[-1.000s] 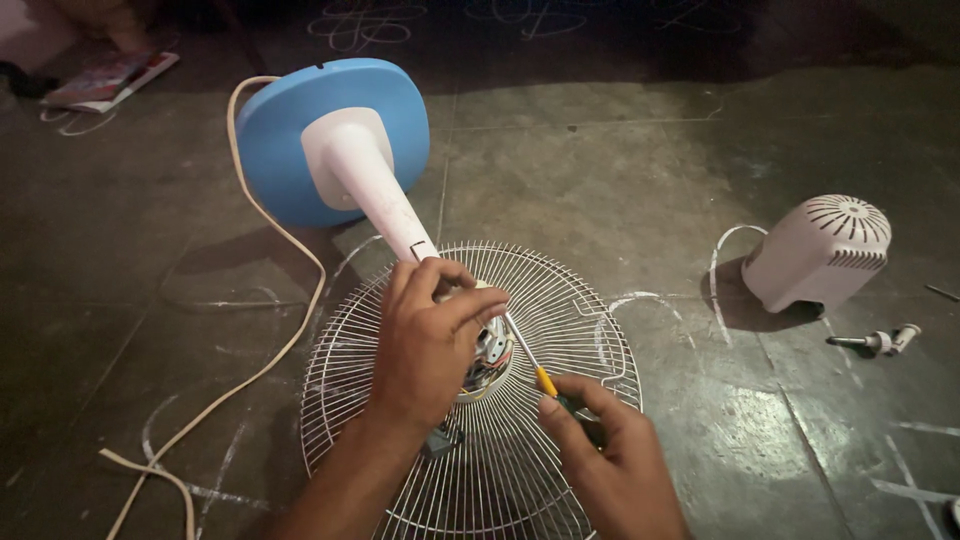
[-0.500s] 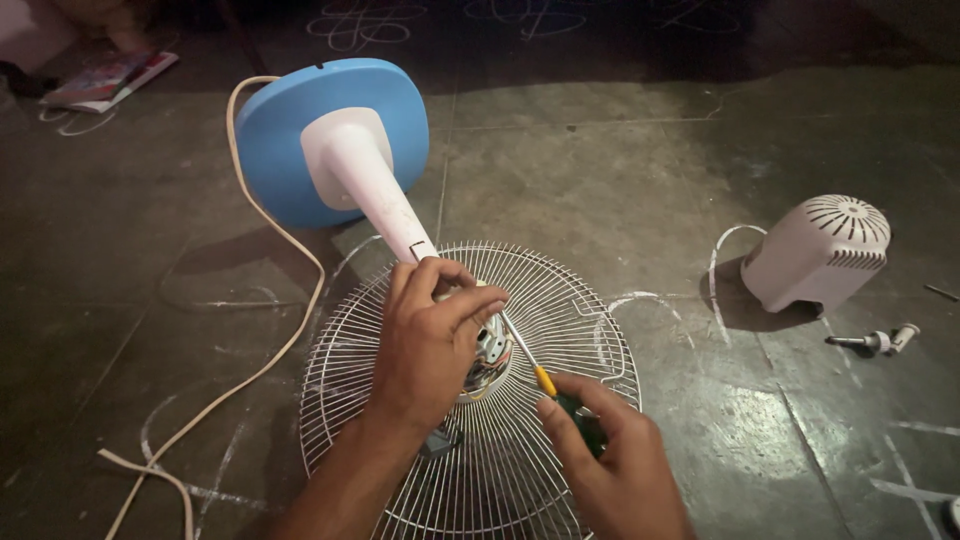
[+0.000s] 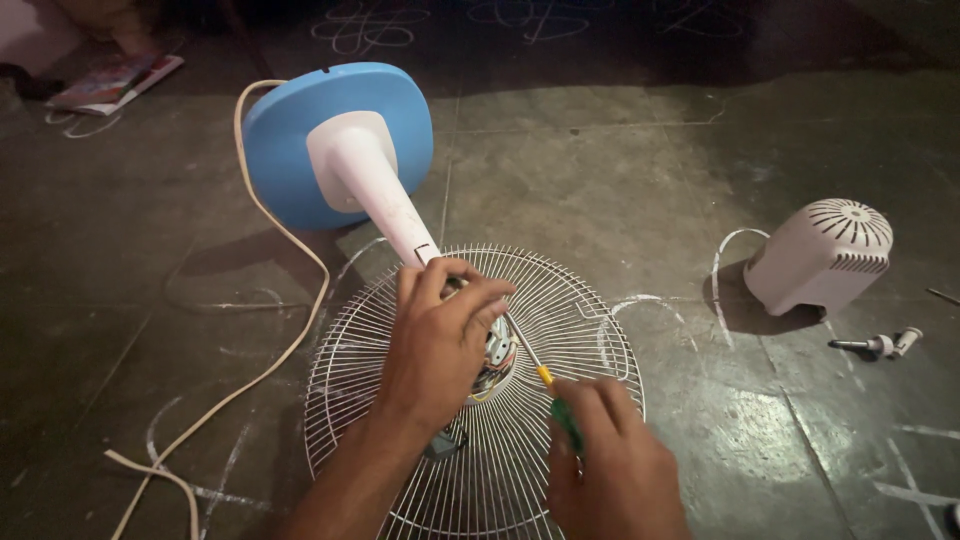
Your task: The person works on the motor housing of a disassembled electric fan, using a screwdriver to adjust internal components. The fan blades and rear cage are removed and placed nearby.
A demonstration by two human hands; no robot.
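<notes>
Left hand (image 3: 440, 345) clamped over exposed fan motor (image 3: 497, 350) at centre of wire fan grille (image 3: 400, 400), on floor (image 3: 600, 170) near its bottom edge; right hand (image 3: 610, 460) closed round green-handled screwdriver (image 3: 545, 385), tip at motor; blue fan base (image 3: 290, 150) behind; white motor cover (image 3: 825, 255) well apart toward right edge, small knob (image 3: 885, 345) beside

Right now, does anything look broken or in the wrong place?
Yes. The fan lies tipped over on the floor, its motor bare under the left hand. The white motor cover sits off by itself to the right. The right hand holds a screwdriver pointed at the motor.
</notes>
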